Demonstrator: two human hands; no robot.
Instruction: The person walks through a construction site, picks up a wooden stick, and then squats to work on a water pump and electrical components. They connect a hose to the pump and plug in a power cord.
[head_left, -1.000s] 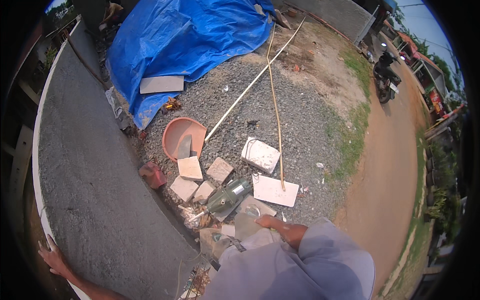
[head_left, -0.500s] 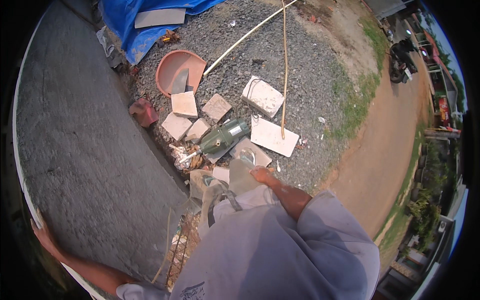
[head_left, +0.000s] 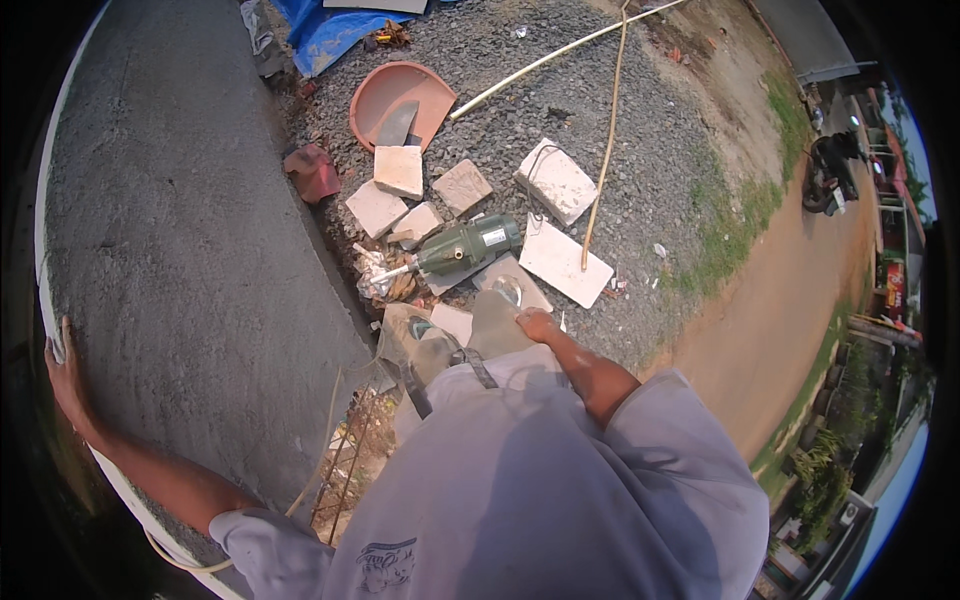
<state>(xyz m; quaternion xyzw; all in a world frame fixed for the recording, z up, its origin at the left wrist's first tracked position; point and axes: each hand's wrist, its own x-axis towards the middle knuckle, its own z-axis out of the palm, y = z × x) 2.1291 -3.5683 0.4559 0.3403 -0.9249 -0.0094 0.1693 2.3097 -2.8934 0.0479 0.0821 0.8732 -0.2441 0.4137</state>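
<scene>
My left hand (head_left: 66,378) lies on the pale outer edge of a grey cement-coated surface (head_left: 190,250), its fingers stretched along that edge. My left arm reaches out sideways to it. By my right knee, my right hand (head_left: 538,325) has its fingers curled at the side of my olive trouser leg (head_left: 494,325) and seems to grip the cloth. Beyond my feet a green water pump (head_left: 465,247) with a short white pipe lies among pale blocks (head_left: 398,172). Neither hand touches the pump or the blocks.
An orange basin (head_left: 428,85) holding a grey piece stands beyond the blocks on gravel (head_left: 640,215). A long pale pipe (head_left: 555,55) and a thin stick (head_left: 608,140) lie there. Steel rods (head_left: 345,460) stick out beside my left leg. A motorcycle (head_left: 832,172) stands by the dirt track.
My view has shifted, so the pump, blocks and basin appear further right and higher. My left hand remains on the edge, seen higher up. My right hand stays at the trouser leg.
</scene>
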